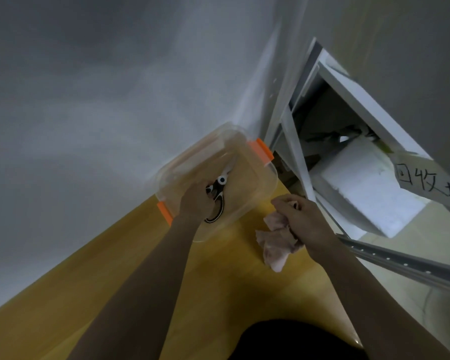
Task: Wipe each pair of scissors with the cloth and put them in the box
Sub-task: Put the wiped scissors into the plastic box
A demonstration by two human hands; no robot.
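A clear plastic box [255, 175] with orange latches stands on the yellow table near the wall corner. My left hand [196, 201] grips a pair of black-and-white scissors [220, 189] by the handles, inside the box, blades pointing toward its far side. My right hand [305, 219] holds a crumpled pale pink cloth [276, 242] just above the table, to the right of the box. I cannot see any other scissors.
The yellow wooden table [218, 281] runs along a grey wall [102, 113] on the left. Beyond its right edge are a white metal frame [296, 157], white foam blocks [361, 183], a cardboard piece with handwriting [426, 183] and a perforated metal rail [405, 263].
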